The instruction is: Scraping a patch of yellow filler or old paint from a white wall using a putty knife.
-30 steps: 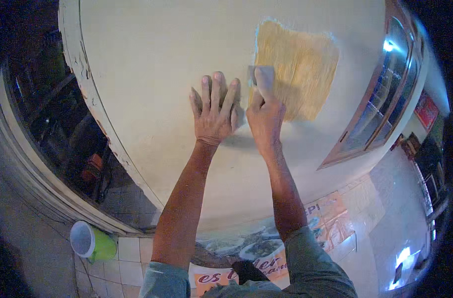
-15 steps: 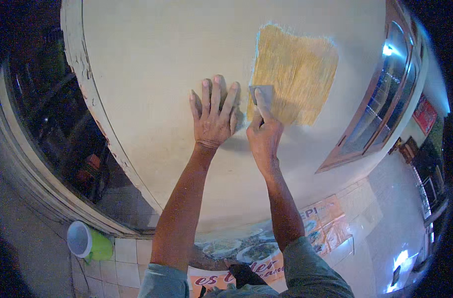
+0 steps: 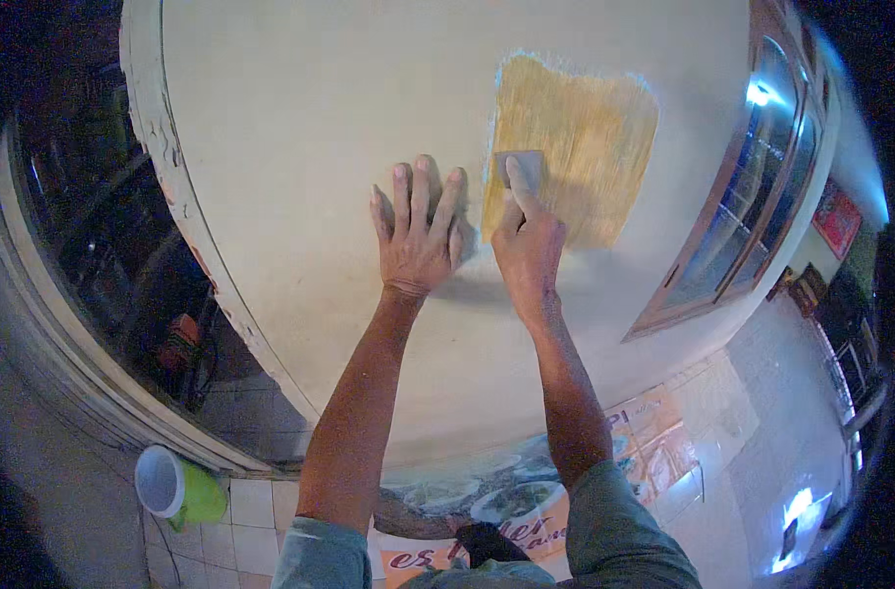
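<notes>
Pad [image 3: 535, 167], grey, flat on the ochre patch [image 3: 595, 137] of the pale wall [image 3: 290, 147], near the patch's left edge. Its top edge runs nearly level, facing up the wall; lower end under fingers, long axis cannot be told. Right hand [image 3: 528, 240] grips it, index laid along its face, other fingers curled. Left hand [image 3: 416, 250] flat on wall, fingers spread.

Printed lettering [image 3: 413, 560] on orange banner [image 3: 531, 508]
</notes>
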`<control>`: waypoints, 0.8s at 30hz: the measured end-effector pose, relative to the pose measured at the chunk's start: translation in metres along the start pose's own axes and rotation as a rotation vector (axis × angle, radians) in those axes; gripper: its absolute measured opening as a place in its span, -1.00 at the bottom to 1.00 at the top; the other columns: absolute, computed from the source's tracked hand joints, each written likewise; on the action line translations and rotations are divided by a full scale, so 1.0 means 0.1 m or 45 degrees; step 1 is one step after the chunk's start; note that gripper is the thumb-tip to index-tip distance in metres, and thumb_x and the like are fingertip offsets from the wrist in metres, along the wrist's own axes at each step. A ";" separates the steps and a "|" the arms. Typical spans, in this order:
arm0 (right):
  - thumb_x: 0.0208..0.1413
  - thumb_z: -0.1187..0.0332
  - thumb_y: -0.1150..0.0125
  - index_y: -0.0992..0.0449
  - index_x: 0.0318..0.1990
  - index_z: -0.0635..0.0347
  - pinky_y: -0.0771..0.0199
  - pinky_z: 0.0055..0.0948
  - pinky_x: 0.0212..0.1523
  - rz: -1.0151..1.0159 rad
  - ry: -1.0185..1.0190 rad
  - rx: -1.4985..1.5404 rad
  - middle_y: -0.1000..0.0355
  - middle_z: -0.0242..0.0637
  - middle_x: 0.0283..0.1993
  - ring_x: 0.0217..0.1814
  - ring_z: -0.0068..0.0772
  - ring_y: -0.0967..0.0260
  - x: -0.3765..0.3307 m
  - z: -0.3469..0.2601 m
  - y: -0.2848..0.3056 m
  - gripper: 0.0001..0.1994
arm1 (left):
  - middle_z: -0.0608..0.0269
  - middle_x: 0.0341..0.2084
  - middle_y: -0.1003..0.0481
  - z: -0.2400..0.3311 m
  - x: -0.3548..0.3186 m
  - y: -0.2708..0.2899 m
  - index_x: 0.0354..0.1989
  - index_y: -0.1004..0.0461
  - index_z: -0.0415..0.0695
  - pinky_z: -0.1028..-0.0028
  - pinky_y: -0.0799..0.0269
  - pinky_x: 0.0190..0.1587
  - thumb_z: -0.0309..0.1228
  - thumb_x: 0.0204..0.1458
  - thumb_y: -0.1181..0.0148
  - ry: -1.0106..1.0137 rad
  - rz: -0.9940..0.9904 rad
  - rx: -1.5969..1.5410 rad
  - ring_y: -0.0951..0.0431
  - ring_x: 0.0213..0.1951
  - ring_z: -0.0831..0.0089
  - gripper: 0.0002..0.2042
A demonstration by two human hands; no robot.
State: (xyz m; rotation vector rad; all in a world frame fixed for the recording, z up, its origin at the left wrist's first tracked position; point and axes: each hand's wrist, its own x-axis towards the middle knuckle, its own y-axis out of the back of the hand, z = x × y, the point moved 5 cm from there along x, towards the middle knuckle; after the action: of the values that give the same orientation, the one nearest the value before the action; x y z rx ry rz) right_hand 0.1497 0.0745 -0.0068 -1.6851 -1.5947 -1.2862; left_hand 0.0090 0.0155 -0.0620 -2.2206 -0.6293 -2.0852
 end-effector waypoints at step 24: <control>-0.01 0.49 -0.17 -0.57 -0.01 0.30 -0.48 0.10 -0.14 0.108 0.163 -0.070 -0.52 0.23 -0.26 -0.18 0.31 -0.50 0.40 -0.24 0.08 -0.65 | 0.13 0.49 0.00 0.00 0.01 0.02 0.46 -0.13 0.29 -0.23 0.15 0.40 -0.10 0.16 -0.05 0.052 0.009 -0.018 0.04 0.49 0.07 -0.37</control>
State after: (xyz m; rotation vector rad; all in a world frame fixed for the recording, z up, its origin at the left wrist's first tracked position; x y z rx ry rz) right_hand 0.1456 0.0725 0.0399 -1.6493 -1.4116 -1.3767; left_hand 0.0095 0.0138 -0.0601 -2.1778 -0.6050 -2.1327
